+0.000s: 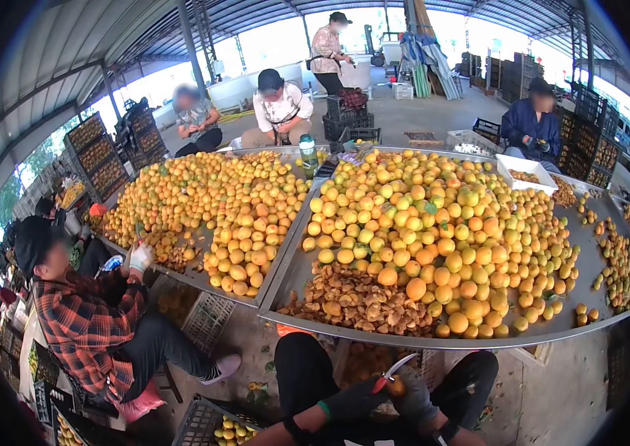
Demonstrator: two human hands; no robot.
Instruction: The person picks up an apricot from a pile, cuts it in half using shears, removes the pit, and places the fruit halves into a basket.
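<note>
My left hand [353, 401], in a dark glove with a green cuff, is closed around the red handle of a small curved knife [402, 364]. The blade points up and to the right. Close beside it, my right hand [417, 402] in a grey glove is closed on an orange apricot [397, 386], which shows between the two hands. Both hands are low over my lap, in front of the metal table [396, 340]. On that table lie a large heap of yellow-orange apricots [434, 238] and a pile of brownish cut fruit pieces [363, 301] near the front edge.
A second table to the left carries another apricot heap [203, 193]. A person in a plaid shirt [88, 320] sits there. More people sit behind the tables. A white tray [527, 175], a green bottle [308, 154] and a black crate [211, 424] with fruit are around me.
</note>
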